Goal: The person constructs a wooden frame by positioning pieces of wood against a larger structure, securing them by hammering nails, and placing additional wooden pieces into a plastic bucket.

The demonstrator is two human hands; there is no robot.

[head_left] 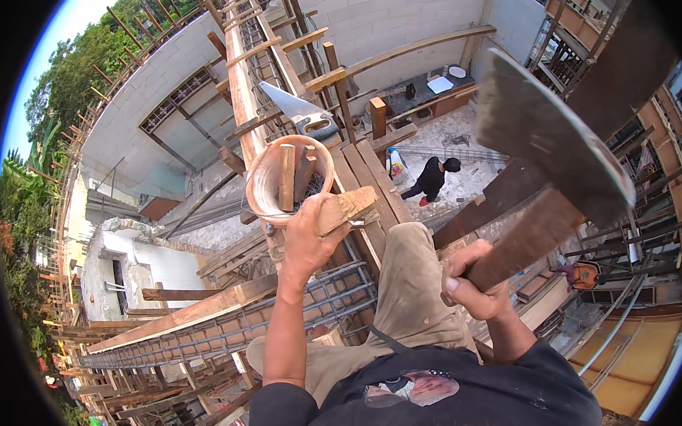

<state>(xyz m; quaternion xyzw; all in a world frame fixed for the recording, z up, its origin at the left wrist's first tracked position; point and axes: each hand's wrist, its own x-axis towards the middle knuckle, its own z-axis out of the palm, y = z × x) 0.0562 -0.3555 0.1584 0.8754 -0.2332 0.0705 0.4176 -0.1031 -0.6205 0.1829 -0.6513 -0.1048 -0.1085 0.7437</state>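
My left hand [308, 236] is closed around a short, rough wooden block [350, 209], beside the near rim of a pale plastic bucket [261, 187]. Inside the bucket stand wooden pieces [287, 177], with what look like nails [315, 185] at the bottom. Raised on my right side, a hatchet [539, 120] with a broad, dull metal head is in my right hand [479, 281], whose fingers wrap the lower end of its wooden handle [523, 237]. Just beyond the bucket a handsaw [299, 114] with a dark handle lies on the timber formwork.
I sit high on boards [372, 183] above the floor. A rebar cage [232, 328] runs off to the left, and another lies in the formwork ahead [255, 34]. Wooden posts [379, 118] stand close by. Below, a person in black [432, 180] is on the concrete floor.
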